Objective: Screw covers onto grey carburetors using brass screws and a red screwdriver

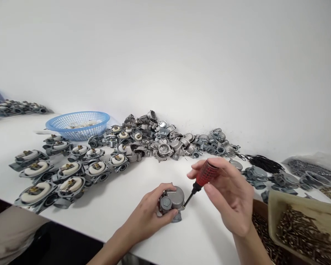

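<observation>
My left hand (pixel 147 211) is wrapped round a grey metal carburetor (pixel 177 198), which rests on the white table near its front edge. In my right hand (pixel 234 200) is a screwdriver (pixel 206 174) with a red and black handle, tilted down to the left. Its tip meets a small screw at the right corner of the carburetor's cover. Fingers and thumb of the right hand curl loosely about the handle. Part of the carburetor's left side is hidden behind my left fingers.
Several open carburetor bodies with white floats (pixel 68 169) stand to the left, before a blue basket (pixel 77 113). A heap of metal covers (pixel 165 149) lies along the wall. On the right are black tubes (pixel 264 164), more carburetors (pixel 256 173) and a tub (pixel 273 209) of screws.
</observation>
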Available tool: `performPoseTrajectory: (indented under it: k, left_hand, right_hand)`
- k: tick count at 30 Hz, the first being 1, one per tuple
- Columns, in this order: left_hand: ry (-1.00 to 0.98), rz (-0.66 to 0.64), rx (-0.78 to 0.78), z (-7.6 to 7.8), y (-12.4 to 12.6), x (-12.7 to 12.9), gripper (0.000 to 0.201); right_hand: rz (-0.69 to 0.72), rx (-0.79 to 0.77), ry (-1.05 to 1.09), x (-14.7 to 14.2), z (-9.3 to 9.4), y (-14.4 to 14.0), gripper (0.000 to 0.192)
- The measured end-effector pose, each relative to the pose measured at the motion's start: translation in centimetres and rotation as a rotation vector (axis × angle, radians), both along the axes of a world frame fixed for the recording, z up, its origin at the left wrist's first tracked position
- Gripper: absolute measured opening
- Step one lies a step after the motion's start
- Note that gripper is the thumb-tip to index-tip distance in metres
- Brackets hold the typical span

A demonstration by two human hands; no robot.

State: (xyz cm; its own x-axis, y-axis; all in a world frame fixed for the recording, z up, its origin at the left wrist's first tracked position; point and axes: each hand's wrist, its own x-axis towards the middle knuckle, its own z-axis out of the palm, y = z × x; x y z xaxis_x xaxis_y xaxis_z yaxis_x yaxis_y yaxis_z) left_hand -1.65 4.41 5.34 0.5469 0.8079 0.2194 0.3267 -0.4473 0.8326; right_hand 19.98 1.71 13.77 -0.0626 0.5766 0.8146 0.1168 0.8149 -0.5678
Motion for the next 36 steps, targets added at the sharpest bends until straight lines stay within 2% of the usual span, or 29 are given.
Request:
performPoseTrajectory:
  k: [2,7,11,14,18,20,22,25,29,31,33,36]
  left_hand:
    - [-0.016,-0.009,-0.012,0.12,0.02,0.09,0.039]
    - [-0.021,-0.019,-0.032,0.27,0.13,0.06,0.039]
    - [-0.032,-0.034,-0.039,0.18,0.29,-0.02,0.041]
    - [-0.019,-0.037,-0.029,0.2,0.33,0.01,0.043]
    - [-0.008,-0.037,-0.012,0.35,0.32,0.04,0.043]
    - [-0.008,-0.031,-0.012,0.45,0.32,0.02,0.043]
    - [-0.007,-0.024,-0.024,0.53,0.32,0.0,0.043]
    - [-0.013,-0.029,-0.044,0.57,0.32,-0.02,0.043]
    - [-0.019,-0.041,-0.063,0.48,0.32,0.0,0.045]
    - [-0.017,-0.044,-0.075,0.47,0.31,0.0,0.044]
    - [-0.012,-0.041,-0.086,0.5,0.3,-0.03,0.043]
    - [-0.006,-0.037,-0.107,0.52,0.29,-0.11,0.044]
  right_hand:
    - [0.021,-0.01,-0.005,-0.03,0.2,-0.02,0.049]
    - [-0.084,0.094,-0.016,-0.03,0.42,0.62,0.059]
    - [-0.041,0.039,-0.019,-0.03,0.61,0.21,0.044]
    - [-0.028,-0.012,-0.025,0.03,0.73,0.04,0.049]
    - [-0.079,0.089,-0.006,0.26,0.82,0.4,0.058]
    - [-0.072,0.105,-0.014,0.34,0.88,0.3,0.05]
    - [-0.038,0.056,-0.025,0.36,0.91,-0.02,0.04]
    - [0.003,-0.018,-0.018,0.35,0.85,-0.27,0.045]
    - [-0.044,0.074,0.017,0.45,0.74,0.21,0.057]
    - [-0.059,0.107,0.008,0.52,0.74,0.27,0.051]
    - [-0.033,0.058,-0.006,0.56,0.76,0.08,0.041]
    - [0.02,-0.04,-0.011,0.55,0.71,-0.13,0.045]
